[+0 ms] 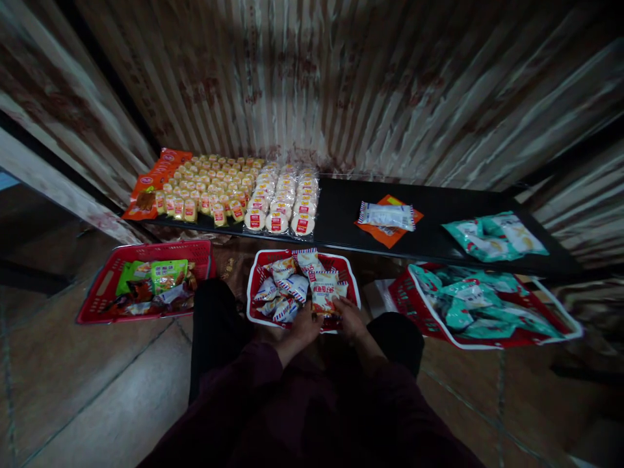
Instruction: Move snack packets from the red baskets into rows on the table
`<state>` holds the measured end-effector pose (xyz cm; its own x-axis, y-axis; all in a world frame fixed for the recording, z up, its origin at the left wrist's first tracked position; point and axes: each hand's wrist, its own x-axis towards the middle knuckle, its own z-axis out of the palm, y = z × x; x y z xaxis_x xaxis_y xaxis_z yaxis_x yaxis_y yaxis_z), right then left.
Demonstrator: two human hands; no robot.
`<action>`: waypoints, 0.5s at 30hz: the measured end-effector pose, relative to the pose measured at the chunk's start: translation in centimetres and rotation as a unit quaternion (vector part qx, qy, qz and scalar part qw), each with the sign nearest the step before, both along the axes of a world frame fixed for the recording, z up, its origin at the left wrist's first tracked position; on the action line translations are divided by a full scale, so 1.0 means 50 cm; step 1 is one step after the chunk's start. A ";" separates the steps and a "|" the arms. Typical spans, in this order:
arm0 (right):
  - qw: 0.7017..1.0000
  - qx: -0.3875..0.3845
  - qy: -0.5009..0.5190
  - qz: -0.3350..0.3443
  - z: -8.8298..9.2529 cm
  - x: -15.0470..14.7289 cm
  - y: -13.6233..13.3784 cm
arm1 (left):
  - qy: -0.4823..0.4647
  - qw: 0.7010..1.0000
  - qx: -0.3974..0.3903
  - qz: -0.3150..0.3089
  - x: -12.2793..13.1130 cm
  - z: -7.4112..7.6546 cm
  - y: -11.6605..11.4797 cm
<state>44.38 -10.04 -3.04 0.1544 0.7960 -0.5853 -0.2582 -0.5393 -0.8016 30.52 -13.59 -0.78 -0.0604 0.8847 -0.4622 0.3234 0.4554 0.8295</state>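
Note:
Both hands are at the near right part of the middle red basket (254,276) with a white rim, which holds several striped snack packets (294,286). A white and orange snack packet (324,290) is between my hands. My left hand (307,325) has its fingers closed at the packet's lower left edge. My right hand (350,318) has its fingers closed on the packet's lower right side. The fingertips are small and dim.
A black shelf (336,208) bears rows of yellow wrapped snacks (205,188), round white packs (277,222), an orange packet (389,238) under a striped one, and teal packets (494,235). Red baskets stand left (85,305) and right (575,328). A pleated curtain (292,84) hangs behind.

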 end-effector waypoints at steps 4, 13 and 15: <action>0.999 0.021 0.047 0.004 0.011 0.005 -0.001 | -0.061 0.997 0.012 0.053 0.013 0.006 0.012; 0.994 0.026 0.106 0.013 0.050 -0.009 -0.014 | -0.080 0.991 0.037 0.097 0.005 0.014 0.057; 0.993 0.025 0.113 0.015 0.054 -0.008 -0.011 | -0.105 0.988 0.045 0.101 0.009 0.013 0.062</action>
<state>44.00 -10.57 -0.31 -0.0011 0.8276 -0.5613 -0.4198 -0.5098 -0.7509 30.99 -10.47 -0.13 -0.1511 0.9025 -0.4033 0.0494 0.4143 0.9088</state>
